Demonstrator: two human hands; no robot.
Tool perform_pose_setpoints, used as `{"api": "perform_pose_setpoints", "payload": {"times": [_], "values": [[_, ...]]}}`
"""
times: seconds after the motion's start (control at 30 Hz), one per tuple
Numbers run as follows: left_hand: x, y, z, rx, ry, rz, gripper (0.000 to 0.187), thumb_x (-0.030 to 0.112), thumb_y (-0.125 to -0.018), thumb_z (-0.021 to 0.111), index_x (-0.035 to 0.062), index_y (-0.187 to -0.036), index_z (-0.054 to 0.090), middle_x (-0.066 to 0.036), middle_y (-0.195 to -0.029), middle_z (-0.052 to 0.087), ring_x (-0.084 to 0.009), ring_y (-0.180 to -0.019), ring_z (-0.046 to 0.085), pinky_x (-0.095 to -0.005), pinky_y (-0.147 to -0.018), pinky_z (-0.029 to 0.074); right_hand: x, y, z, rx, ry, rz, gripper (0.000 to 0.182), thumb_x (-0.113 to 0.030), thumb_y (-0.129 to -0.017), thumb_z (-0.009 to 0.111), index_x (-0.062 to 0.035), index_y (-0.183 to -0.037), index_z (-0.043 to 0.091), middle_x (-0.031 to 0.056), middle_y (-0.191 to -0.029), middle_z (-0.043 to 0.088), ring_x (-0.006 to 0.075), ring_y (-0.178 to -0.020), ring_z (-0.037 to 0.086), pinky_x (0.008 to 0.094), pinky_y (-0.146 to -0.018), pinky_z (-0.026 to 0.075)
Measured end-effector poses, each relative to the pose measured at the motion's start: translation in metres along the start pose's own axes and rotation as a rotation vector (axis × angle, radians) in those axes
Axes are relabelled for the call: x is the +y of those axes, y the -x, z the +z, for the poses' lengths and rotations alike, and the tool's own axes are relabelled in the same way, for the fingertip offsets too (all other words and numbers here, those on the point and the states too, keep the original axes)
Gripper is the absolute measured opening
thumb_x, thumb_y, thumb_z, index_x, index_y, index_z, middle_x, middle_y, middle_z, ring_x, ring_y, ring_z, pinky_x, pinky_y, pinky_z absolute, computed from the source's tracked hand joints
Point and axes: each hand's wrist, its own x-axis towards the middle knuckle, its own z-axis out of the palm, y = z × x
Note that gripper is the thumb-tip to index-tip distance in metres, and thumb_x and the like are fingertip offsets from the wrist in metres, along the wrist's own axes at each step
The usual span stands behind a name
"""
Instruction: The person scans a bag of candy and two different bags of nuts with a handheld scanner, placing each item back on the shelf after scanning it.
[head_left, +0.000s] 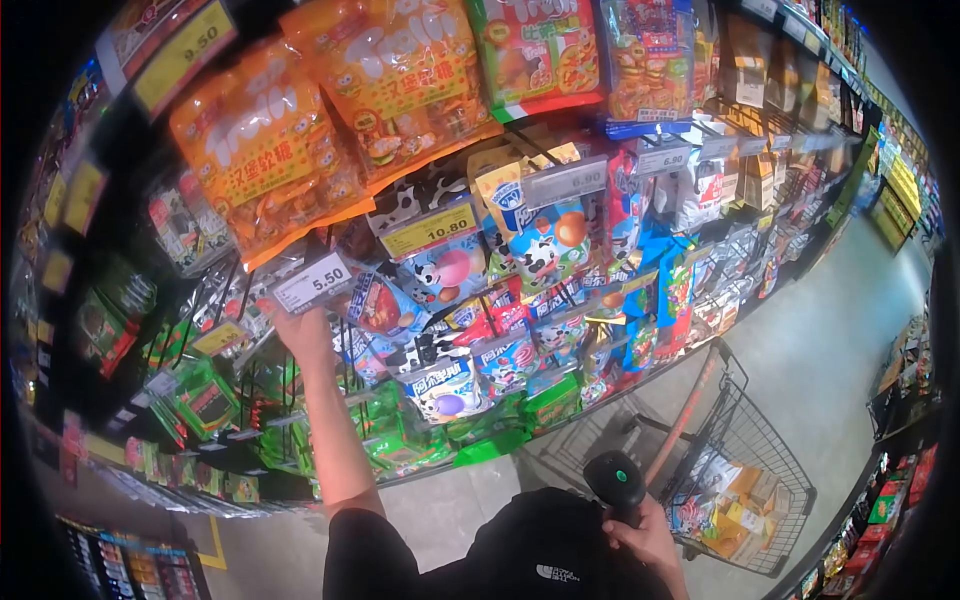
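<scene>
My left hand [303, 328] reaches up to the shelf, at the lower edge of a white price tag [318, 283] reading 5.50. Its fingers are mostly hidden behind the tag, so their grip does not show. Orange bags of gummy candy [262, 150] hang just above, and a blue candy bag [382, 303] hangs to the right of the tag. Down at the lower right, my right hand [648, 545] is closed around the handle of a black barcode scanner [614, 480] with a green light on its back.
A wire shopping cart [800, 480] with several packages inside stands on the grey floor to the right. Hooks of bagged sweets, a yellow 10.80 tag [430, 230] and green bags [555, 400] fill the rack. More shelves [890, 500] line the aisle's far right side.
</scene>
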Motion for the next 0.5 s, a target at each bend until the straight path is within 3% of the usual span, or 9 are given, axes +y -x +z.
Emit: {"api": "perform_pose_setpoints", "payload": {"times": [0.27, 0.37, 0.5], "values": [[-0.016, -0.005, -0.002, 0.016, -0.019, 0.043, 0.032, -0.005, -0.082, 0.062, -0.0019, -0.113, 0.058, -0.007, -0.104, 0.064, -0.0135, -0.094, 0.061, -0.0278, -0.085, 0.048, 0.001, -0.004, 0.003, -0.016, 0.029, 0.011, 0.031, -0.002, -0.082, 0.073, -0.001, -0.108, 0.056, 0.0027, -0.08, 0.062, 0.0084, -0.059, 0.058, 0.0236, -0.053, 0.048], [-0.02, -0.009, 0.004, -0.013, 0.156, 0.023, 0.045, -0.002, -0.081, 0.069, -0.001, -0.122, 0.049, -0.01, -0.111, 0.062, -0.018, -0.097, 0.063, -0.0315, -0.084, 0.052, 0.0, -0.004, 0.005, -0.022, 0.043, 0.014, 0.031, -0.003, -0.082, 0.073, -0.0012, -0.107, 0.056, 0.0026, -0.078, 0.062, 0.0082, -0.059, 0.058, 0.0236, -0.053, 0.048], [-0.018, -0.008, 0.01, -0.041, 0.22, 0.034, 0.048, -0.001, -0.08, 0.071, 0.0018, -0.122, 0.047, -0.01, -0.111, 0.06, -0.0183, -0.098, 0.062, -0.0321, -0.085, 0.053, -0.003, -0.004, 0.008, -0.021, 0.062, 0.01, 0.029, -0.002, -0.082, 0.073, -0.0016, -0.105, 0.056, 0.0024, -0.076, 0.062, 0.0082, -0.058, 0.057, 0.0237, -0.052, 0.047]]}}
